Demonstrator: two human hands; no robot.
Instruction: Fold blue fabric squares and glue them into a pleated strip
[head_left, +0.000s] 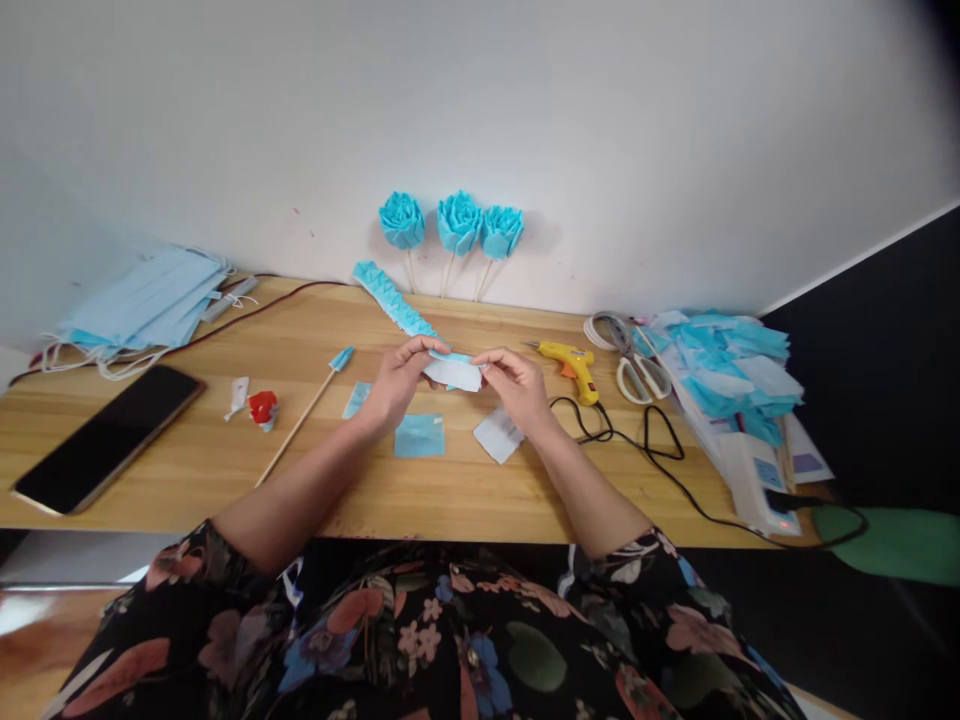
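Note:
My left hand (397, 382) and my right hand (517, 388) both pinch a small white-and-blue piece of mask fabric (454, 371) just above the wooden table (450, 480). Each hand grips one end, fingers closed on it. A long strip of folded blue fabric (394, 300) trails from behind my left hand toward the wall. Under my hands lie a blue fabric square (419, 436), a white fabric square (498, 436) and a smaller blue scrap (357, 399). A wooden stick with a blue tip (306, 412) lies left of my left hand.
Three blue fabric roses (459, 224) on sticks lean on the wall. A yellow glue gun (573, 366) with black cord, scissors (637, 372) and a pile of cut mask pieces (731, 370) sit right. A phone (109, 435), blue masks (146, 305) and a red-capped tube (262, 408) sit left.

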